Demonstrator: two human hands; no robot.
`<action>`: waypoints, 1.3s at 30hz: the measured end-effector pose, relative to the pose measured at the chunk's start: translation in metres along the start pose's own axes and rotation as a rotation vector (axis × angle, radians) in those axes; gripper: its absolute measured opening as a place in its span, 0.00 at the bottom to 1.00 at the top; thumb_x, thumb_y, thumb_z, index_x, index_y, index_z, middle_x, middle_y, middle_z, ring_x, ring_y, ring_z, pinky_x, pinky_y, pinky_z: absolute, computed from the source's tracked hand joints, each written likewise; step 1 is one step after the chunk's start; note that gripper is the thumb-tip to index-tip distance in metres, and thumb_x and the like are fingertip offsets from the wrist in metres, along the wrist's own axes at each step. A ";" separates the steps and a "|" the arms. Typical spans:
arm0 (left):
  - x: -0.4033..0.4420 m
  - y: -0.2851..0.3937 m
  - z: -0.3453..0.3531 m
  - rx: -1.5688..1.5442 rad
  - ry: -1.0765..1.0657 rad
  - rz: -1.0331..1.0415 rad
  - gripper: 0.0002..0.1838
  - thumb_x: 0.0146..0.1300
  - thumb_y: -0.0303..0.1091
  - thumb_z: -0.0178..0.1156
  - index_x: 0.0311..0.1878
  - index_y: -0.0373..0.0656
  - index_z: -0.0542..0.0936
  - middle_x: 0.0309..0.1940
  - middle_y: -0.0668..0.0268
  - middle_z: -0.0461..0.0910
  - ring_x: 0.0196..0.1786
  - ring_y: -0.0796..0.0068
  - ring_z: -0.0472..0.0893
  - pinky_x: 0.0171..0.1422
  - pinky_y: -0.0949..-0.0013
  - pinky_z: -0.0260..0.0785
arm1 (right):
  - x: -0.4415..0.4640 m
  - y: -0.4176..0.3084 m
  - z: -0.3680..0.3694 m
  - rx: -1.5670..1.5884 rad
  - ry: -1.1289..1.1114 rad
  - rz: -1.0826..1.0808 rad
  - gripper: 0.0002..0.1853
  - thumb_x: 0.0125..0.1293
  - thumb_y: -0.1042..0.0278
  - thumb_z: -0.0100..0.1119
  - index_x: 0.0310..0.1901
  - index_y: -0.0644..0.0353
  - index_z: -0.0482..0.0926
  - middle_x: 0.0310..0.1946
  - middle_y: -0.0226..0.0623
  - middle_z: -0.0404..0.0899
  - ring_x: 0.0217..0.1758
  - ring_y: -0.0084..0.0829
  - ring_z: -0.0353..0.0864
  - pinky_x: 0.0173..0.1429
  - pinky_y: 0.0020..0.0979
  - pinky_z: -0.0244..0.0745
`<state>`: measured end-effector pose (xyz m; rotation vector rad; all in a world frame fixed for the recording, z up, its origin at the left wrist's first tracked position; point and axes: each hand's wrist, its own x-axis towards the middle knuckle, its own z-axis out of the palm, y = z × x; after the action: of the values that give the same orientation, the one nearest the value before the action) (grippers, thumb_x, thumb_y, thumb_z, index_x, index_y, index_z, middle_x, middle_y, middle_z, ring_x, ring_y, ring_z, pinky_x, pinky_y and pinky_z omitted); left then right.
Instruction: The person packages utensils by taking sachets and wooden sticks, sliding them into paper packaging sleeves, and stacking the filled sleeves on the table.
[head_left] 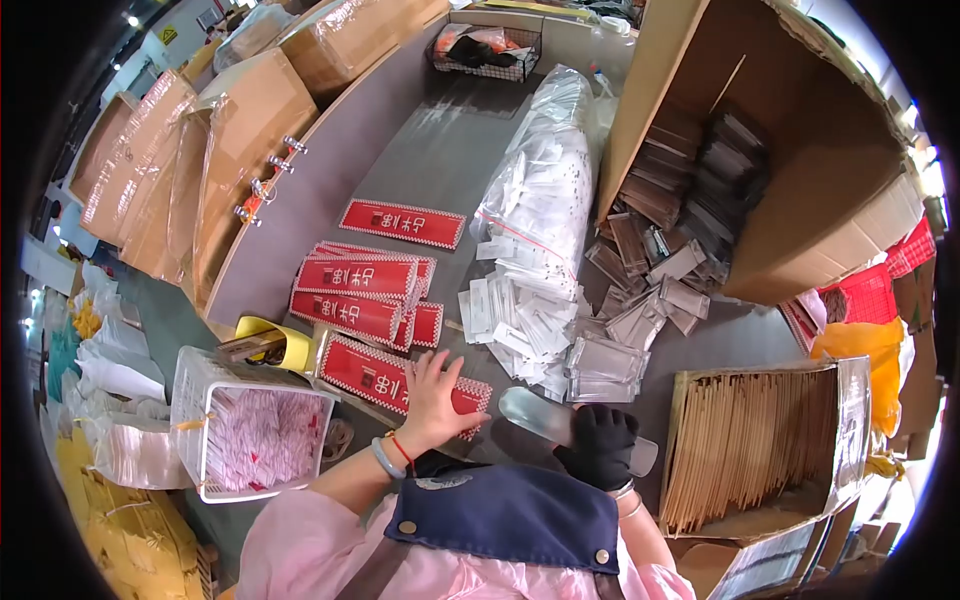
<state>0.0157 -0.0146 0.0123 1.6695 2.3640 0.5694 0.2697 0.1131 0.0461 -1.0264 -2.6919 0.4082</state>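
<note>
My bare left hand (436, 400) rests with fingers spread on a red printed sleeve (362, 374) at the near edge of the table. In a black glove, my right hand (600, 446) is wrapped round a long, rounded, clear packet (535, 415), whose far end points toward my left hand. More red sleeves (355, 276) lie overlapped beyond my left hand, and a single one (402, 223) lies farther back. Small white packets (515, 310) spill from a large clear plastic bag (545, 180). Flat clear packs (607, 368) are stacked just beyond my right hand.
An open cardboard box (800, 230) with dark packs lies at the right. Wooden sticks fill another box (850, 430) at the near right. A white basket (188, 420) and a yellow container (296, 350) stand at the left. A wire basket (520, 68) sits at the back.
</note>
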 end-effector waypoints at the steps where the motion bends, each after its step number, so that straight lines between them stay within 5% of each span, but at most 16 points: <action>1: -0.002 -0.003 0.006 -0.062 0.025 -0.039 0.51 0.38 0.58 0.79 0.65 0.41 0.72 0.68 0.53 0.63 0.72 0.45 0.57 0.73 0.29 0.44 | -0.001 0.000 0.001 -0.016 -0.022 -0.027 0.34 0.37 0.46 0.76 0.47 0.51 0.77 0.39 0.37 0.77 0.45 0.43 0.77 0.51 0.47 0.63; 10: -0.002 -0.010 0.013 -0.098 -0.004 -0.027 0.53 0.38 0.58 0.79 0.67 0.39 0.70 0.68 0.51 0.65 0.73 0.45 0.59 0.73 0.27 0.42 | 0.009 -0.029 0.040 0.131 -0.187 -0.128 0.31 0.44 0.46 0.71 0.49 0.54 0.76 0.42 0.38 0.75 0.47 0.44 0.75 0.52 0.47 0.64; 14: 0.009 -0.006 0.001 -0.021 -0.114 0.008 0.51 0.41 0.58 0.78 0.66 0.39 0.71 0.67 0.52 0.68 0.72 0.46 0.62 0.71 0.26 0.46 | 0.022 -0.048 0.053 0.281 -0.002 -0.227 0.35 0.44 0.46 0.73 0.53 0.56 0.76 0.50 0.40 0.76 0.53 0.45 0.75 0.55 0.46 0.64; 15: 0.020 0.001 -0.005 -0.012 -0.052 0.151 0.43 0.46 0.52 0.76 0.63 0.41 0.73 0.62 0.55 0.71 0.66 0.50 0.67 0.67 0.34 0.55 | 0.018 -0.040 0.039 0.279 0.071 -0.210 0.36 0.44 0.46 0.74 0.54 0.55 0.75 0.51 0.40 0.76 0.52 0.44 0.75 0.56 0.46 0.64; 18: 0.075 0.003 0.020 -0.066 0.060 0.470 0.37 0.47 0.44 0.75 0.61 0.43 0.75 0.57 0.59 0.73 0.59 0.54 0.71 0.61 0.43 0.61 | -0.011 0.010 0.020 0.212 0.248 -0.019 0.38 0.45 0.50 0.77 0.58 0.52 0.73 0.54 0.42 0.76 0.55 0.46 0.75 0.58 0.48 0.65; 19: 0.085 0.014 0.017 0.020 0.153 0.506 0.21 0.51 0.36 0.67 0.51 0.46 0.81 0.47 0.63 0.77 0.52 0.59 0.75 0.57 0.50 0.64 | -0.025 0.036 0.027 0.155 0.350 0.034 0.34 0.46 0.53 0.76 0.56 0.53 0.75 0.54 0.44 0.75 0.57 0.47 0.74 0.61 0.49 0.65; 20: 0.091 0.011 0.021 0.021 0.164 0.535 0.21 0.51 0.36 0.67 0.51 0.46 0.81 0.47 0.63 0.77 0.52 0.59 0.75 0.57 0.50 0.64 | -0.038 0.047 -0.002 0.141 0.278 0.161 0.30 0.48 0.57 0.75 0.53 0.55 0.76 0.54 0.46 0.76 0.57 0.50 0.75 0.62 0.49 0.67; 22: 0.109 -0.006 0.035 0.292 -0.110 0.523 0.12 0.55 0.36 0.66 0.43 0.50 0.83 0.42 0.66 0.80 0.51 0.61 0.76 0.54 0.55 0.63 | -0.066 0.076 -0.024 0.054 0.398 0.293 0.29 0.47 0.62 0.77 0.52 0.57 0.78 0.51 0.46 0.79 0.55 0.50 0.77 0.58 0.46 0.72; 23: 0.109 -0.007 0.036 0.293 -0.033 0.587 0.04 0.59 0.36 0.62 0.34 0.52 0.84 0.33 0.69 0.81 0.46 0.63 0.78 0.51 0.59 0.63 | -0.087 0.106 -0.017 0.001 0.484 0.377 0.29 0.46 0.64 0.78 0.51 0.57 0.78 0.51 0.46 0.79 0.55 0.50 0.77 0.59 0.45 0.73; 28: 0.104 0.022 -0.003 0.140 -0.014 0.639 0.02 0.54 0.32 0.62 0.27 0.48 0.83 0.26 0.66 0.80 0.38 0.61 0.81 0.47 0.55 0.67 | -0.161 0.170 -0.046 -0.202 0.630 0.835 0.23 0.55 0.63 0.70 0.52 0.65 0.79 0.52 0.51 0.79 0.56 0.53 0.77 0.61 0.45 0.73; 30: 0.115 0.049 0.016 -0.267 -0.140 0.585 0.03 0.53 0.29 0.66 0.28 0.43 0.81 0.27 0.61 0.81 0.37 0.53 0.81 0.47 0.54 0.73 | -0.167 0.179 -0.057 -0.190 0.350 1.110 0.20 0.57 0.59 0.67 0.48 0.61 0.81 0.49 0.50 0.80 0.54 0.52 0.78 0.58 0.46 0.74; 33: 0.131 0.085 0.072 -0.249 -0.019 0.626 0.07 0.53 0.34 0.68 0.35 0.45 0.83 0.38 0.60 0.81 0.46 0.55 0.79 0.50 0.54 0.72 | -0.172 0.211 -0.040 -0.348 0.199 1.002 0.13 0.59 0.59 0.59 0.38 0.60 0.81 0.40 0.47 0.80 0.48 0.49 0.79 0.53 0.48 0.74; 37: 0.135 0.113 0.089 0.101 -0.090 0.570 0.24 0.48 0.42 0.73 0.51 0.49 0.82 0.49 0.65 0.76 0.57 0.59 0.73 0.56 0.51 0.65 | -0.172 0.209 -0.044 -0.397 0.286 1.012 0.09 0.61 0.64 0.56 0.36 0.60 0.78 0.38 0.46 0.79 0.45 0.49 0.80 0.51 0.47 0.74; 39: 0.138 0.118 0.086 0.072 -0.084 0.611 0.24 0.48 0.42 0.73 0.51 0.49 0.82 0.48 0.65 0.76 0.56 0.59 0.73 0.55 0.52 0.65 | -0.171 0.203 -0.042 -0.356 0.286 0.978 0.08 0.62 0.66 0.54 0.38 0.60 0.78 0.38 0.47 0.79 0.46 0.49 0.79 0.51 0.47 0.74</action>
<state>0.1008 0.1662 -0.0084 2.4036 1.8108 0.4885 0.5318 0.1502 -0.0025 -2.2667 -1.8711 -0.0886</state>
